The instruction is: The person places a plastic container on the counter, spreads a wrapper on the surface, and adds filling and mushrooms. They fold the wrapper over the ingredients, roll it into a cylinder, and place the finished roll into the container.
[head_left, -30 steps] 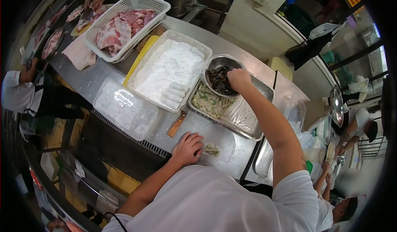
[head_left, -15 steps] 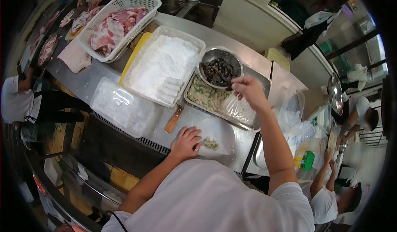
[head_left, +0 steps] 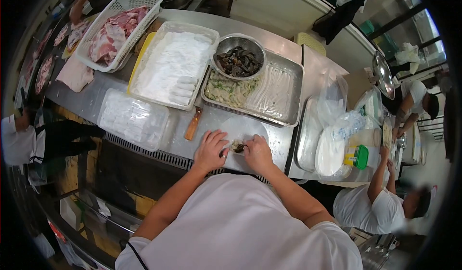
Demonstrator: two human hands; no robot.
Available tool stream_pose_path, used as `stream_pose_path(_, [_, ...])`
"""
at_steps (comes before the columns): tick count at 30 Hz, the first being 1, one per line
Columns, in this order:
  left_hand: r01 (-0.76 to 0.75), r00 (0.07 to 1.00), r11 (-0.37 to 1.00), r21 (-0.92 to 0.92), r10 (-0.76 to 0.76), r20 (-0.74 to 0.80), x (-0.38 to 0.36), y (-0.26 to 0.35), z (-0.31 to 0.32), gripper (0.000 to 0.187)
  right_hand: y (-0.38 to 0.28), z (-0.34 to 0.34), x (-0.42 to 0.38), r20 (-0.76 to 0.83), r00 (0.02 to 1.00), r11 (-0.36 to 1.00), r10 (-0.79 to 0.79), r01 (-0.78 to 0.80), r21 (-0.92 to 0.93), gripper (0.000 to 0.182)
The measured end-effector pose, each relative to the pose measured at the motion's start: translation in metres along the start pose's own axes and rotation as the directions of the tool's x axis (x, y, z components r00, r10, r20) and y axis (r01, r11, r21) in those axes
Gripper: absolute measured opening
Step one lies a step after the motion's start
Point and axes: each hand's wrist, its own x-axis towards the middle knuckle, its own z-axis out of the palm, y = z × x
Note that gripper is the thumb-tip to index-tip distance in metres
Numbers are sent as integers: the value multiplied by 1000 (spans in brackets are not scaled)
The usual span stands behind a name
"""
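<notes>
A thin, translucent whitish wrapper (head_left: 248, 126) lies on the steel counter in front of me. Near its close edge is a small heap of pale filling (head_left: 235, 143) with a dark slice (head_left: 239, 148) on top. My left hand (head_left: 211, 150) rests at the left of the heap, fingers spread. From the right, my right hand (head_left: 259, 154) reaches the heap, its bent fingers pinched at the dark slice. Beyond stand a metal bowl (head_left: 263, 58) of dark slices and a steel tray (head_left: 284, 121) with green-flecked filling on its left side. A wooden-handled knife (head_left: 193, 124) lies left of the wrapper.
Farther left are a bin of white powder (head_left: 161, 63) holding several white rolls, a lidded plastic box (head_left: 132, 118) and a white basket (head_left: 86, 53) of raw meat. Right of me sit plastic bags (head_left: 344, 125) and a green-lidded tub (head_left: 358, 157). Co-workers stand on both sides.
My right hand has come down from beside the bowl to the filling, where a dark slice now lies. My left hand stays beside the filling. The view has shifted.
</notes>
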Motion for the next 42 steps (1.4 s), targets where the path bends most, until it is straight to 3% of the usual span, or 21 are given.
stream_pose_path(5, [-16,1000,1000,8,16,-12,-1,-1,1,29,-3,-3,-6,53,984,980,-173,177,-91,15])
stream_pose_path(14, [-22,1000,1000,1,22,-6,-1,-1,1,29,7,28,-8,-98,980,971,-172,152,-184,12])
stream_pose_path(17, [-24,1000,1000,4,24,-7,-1,-1,0,30,-7,17,-11,-109,988,982,-105,86,-168,13])
stream_pose_path(23, [-27,1000,1000,11,27,8,0,-1,1,31,4,29,-9,-59,988,980,-143,133,-147,16])
stream_pose_path(26, [-20,1000,1000,17,20,19,-1,-1,2,31,-2,5,-3,-215,977,999,-1,8,32,34])
stream_pose_path(28, [-19,1000,1000,13,18,18,-2,-3,3,31,12,-8,19,-285,939,922,191,-72,381,55])
stream_pose_path(30, [-29,1000,1000,6,29,8,-3,-4,5,31,29,-23,48,-366,905,872,218,-13,489,75])
stream_pose_path(33, [-26,1000,999,19,26,12,-1,-2,2,30,43,-20,64,-316,924,821,215,4,571,84])
stream_pose_path(36, [-16,999,999,33,15,32,-2,-1,1,32,44,-4,30,-258,963,977,81,-25,213,90])
stream_pose_path(39, [100,995,991,-86,-98,30,-2,-7,4,35,29,-13,-8,-106,984,966,141,-113,234,84])
stream_pose_path(40, [146,987,983,-108,-153,-53,-2,-8,7,35,28,-15,-16,-53,986,964,161,-146,221,82])
stream_pose_path(42, [226,943,960,-162,-258,-210,4,-5,10,37,30,-18,-22,-113,938,940,328,-311,141,68])
